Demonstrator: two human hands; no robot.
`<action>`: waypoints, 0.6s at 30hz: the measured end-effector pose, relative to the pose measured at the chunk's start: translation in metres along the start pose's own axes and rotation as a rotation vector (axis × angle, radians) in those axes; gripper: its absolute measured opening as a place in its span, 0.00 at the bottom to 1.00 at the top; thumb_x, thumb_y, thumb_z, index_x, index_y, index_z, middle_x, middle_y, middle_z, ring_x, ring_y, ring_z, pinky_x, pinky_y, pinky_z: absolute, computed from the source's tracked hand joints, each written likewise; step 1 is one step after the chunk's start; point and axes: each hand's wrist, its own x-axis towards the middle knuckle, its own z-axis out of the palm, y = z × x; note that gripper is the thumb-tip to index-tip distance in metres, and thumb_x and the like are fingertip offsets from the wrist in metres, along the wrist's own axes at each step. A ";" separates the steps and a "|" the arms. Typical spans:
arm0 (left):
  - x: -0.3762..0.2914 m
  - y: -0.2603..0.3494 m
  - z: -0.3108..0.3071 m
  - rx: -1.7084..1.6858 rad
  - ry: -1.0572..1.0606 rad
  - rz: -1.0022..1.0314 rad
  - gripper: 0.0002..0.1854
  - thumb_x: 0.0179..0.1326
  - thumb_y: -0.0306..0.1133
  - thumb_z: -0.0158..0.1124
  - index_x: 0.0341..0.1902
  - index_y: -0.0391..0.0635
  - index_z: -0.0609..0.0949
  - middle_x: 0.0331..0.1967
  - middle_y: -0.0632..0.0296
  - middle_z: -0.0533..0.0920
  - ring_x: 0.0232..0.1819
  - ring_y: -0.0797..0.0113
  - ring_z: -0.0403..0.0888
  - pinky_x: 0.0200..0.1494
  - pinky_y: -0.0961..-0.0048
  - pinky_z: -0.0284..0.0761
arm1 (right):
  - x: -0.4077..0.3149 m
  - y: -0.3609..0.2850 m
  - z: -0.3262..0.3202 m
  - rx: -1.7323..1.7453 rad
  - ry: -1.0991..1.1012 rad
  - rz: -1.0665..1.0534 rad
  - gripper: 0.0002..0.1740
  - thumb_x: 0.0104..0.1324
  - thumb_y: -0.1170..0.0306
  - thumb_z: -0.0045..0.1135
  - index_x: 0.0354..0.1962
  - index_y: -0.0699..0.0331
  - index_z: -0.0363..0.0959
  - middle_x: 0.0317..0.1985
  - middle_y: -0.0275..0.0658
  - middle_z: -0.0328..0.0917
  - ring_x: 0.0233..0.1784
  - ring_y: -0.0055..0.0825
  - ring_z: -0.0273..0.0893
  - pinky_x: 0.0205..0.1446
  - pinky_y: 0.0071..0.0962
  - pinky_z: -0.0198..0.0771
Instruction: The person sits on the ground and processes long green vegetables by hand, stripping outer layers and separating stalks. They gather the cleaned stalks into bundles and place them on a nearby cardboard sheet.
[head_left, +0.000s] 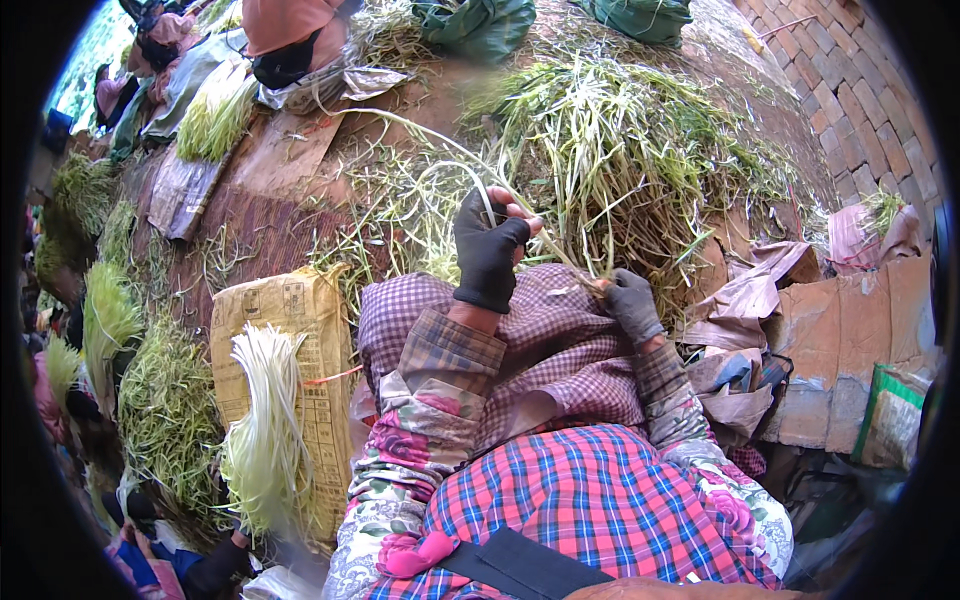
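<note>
My left hand (491, 247), in a dark fingerless glove, is raised over the checked cloth (420, 304) on my lap, its fingers closed on long pale plant stalks (427, 131). These stalks arch away to the upper left. My right hand (631, 304), in a worn grey glove, grips the brownish lower end of the stalks at the right edge of the cloth. Just beyond my hands lies a big heap of green and yellowish stalks (607, 142). A bundle of cleaned white-and-yellow stalks (274, 427) rests on a yellow printed sack (289, 300) at my left.
Trimmed leaves litter the ground. Flattened cardboard (847, 337) and crumpled wrapping (731, 300) lie at right, near brick paving (862, 97). Green sacks (480, 26) stand ahead. Another bundle (217, 109) lies upper left, near a seated person (292, 30); more people and stalk heaps (169, 412) are at left.
</note>
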 end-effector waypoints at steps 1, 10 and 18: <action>-0.003 0.003 0.002 0.019 0.004 -0.004 0.20 0.46 0.11 0.64 0.40 0.47 0.73 0.28 0.68 0.78 0.19 0.80 0.71 0.17 0.83 0.65 | 0.000 0.026 -0.006 -0.094 0.013 -0.034 0.18 0.61 0.58 0.60 0.31 0.68 0.75 0.24 0.43 0.76 0.26 0.33 0.71 0.32 0.35 0.66; 0.001 0.016 -0.007 -0.069 0.028 -0.055 0.18 0.47 0.12 0.64 0.40 0.43 0.73 0.26 0.66 0.77 0.21 0.79 0.73 0.20 0.84 0.66 | -0.009 0.162 -0.078 -0.877 -0.329 0.629 0.28 0.61 0.55 0.57 0.52 0.67 0.74 0.55 0.54 0.74 0.57 0.48 0.74 0.58 0.40 0.71; 0.003 -0.009 -0.001 0.034 0.078 -0.056 0.19 0.45 0.16 0.68 0.42 0.41 0.75 0.27 0.64 0.78 0.27 0.74 0.77 0.31 0.79 0.74 | 0.001 -0.111 -0.002 0.310 -0.187 -0.389 0.19 0.64 0.71 0.58 0.52 0.66 0.71 0.42 0.41 0.78 0.38 0.21 0.76 0.42 0.22 0.75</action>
